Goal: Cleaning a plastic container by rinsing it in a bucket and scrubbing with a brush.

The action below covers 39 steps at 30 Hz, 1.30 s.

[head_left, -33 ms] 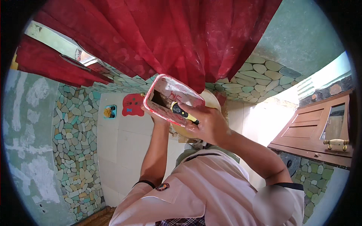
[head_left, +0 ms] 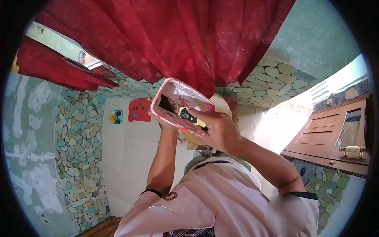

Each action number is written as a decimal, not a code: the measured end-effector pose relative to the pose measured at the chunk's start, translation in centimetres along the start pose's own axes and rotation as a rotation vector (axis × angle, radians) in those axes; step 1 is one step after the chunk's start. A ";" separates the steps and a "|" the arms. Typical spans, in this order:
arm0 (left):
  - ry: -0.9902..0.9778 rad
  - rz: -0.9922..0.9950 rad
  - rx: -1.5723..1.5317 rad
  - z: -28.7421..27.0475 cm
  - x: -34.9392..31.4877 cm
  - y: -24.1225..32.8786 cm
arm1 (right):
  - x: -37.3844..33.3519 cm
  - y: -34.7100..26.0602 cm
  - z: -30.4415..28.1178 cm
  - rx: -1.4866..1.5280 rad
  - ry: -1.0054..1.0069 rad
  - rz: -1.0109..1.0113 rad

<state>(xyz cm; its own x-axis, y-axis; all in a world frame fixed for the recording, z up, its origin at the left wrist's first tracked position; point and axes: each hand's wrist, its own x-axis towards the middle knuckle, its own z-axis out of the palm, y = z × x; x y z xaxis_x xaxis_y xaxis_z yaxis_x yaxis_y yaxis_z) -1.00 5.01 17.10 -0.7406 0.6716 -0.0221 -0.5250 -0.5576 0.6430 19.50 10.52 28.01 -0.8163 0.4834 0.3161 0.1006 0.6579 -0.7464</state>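
Observation:
My left hand (head_left: 166, 123) holds a red-rimmed, rectangular plastic tub (head_left: 189, 93) from its near left side and below; most of its fingers are hidden behind the tub. White smears coat the tub's inner walls, and a dark patch shows toward its left end. In my right hand (head_left: 221, 130) is a hand tool with a black-and-yellow handle (head_left: 188, 116), gripped at the tub's near rim. The handle slants over the opening. I cannot make out the tool's working end, so its kind is unclear.
Red curtains (head_left: 177, 39) hang just beyond the tub. Behind it is a round yellowish surface (head_left: 222, 106). On the tiled floor (head_left: 134, 146) lie a red mat (head_left: 138, 110) and a small blue tray (head_left: 115, 117). A brown wooden door (head_left: 319, 138) stands at right, a stone-patterned wall (head_left: 81, 158) at left.

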 end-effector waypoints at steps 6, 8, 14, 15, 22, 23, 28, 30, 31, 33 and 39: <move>0.098 0.118 0.203 3.9 -2.2 1.4 | 0.5 0.6 0.0 0.690 -0.094 0.314; 0.077 0.120 0.188 4.5 -2.4 1.9 | 0.5 0.2 0.0 0.722 -0.105 0.349; -0.056 0.108 0.098 5.5 -2.2 2.5 | -0.6 -0.5 0.7 0.402 -0.039 0.188; -0.078 0.106 0.083 5.6 -2.2 2.5 | -0.7 -0.6 0.6 0.293 -0.052 0.177; -0.219 0.079 -0.005 6.1 -2.1 2.6 | -1.0 0.8 1.3 0.579 0.012 0.202; -0.222 0.065 0.015 6.0 -2.2 2.6 | -1.0 1.1 1.5 0.562 0.042 0.144; -0.154 0.045 0.074 6.2 -2.2 2.6 | -1.2 0.3 0.6 0.481 0.083 0.070; -0.218 0.052 -0.044 5.2 -1.7 2.2 | -1.1 -1.1 -0.6 0.472 -0.095 0.282; -0.220 0.051 -0.044 4.8 -1.7 1.9 | -1.1 -1.2 -0.7 0.472 -0.093 0.282; -0.218 0.036 -0.054 4.2 -1.5 1.5 | -1.1 -1.4 -0.9 0.430 -0.086 0.313; -0.201 -0.005 -0.080 1.8 -1.1 0.3 | 0.0 -4.2 -4.1 0.344 -0.215 0.390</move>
<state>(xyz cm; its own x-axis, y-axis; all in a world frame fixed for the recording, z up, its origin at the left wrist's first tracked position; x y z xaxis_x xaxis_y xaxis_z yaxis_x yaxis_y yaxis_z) 0.47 5.01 18.70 -0.6435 0.7536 0.1338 -0.5658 -0.5861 0.5799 21.38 10.11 33.58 -0.8568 0.5012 -0.1207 0.2561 0.2106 -0.9434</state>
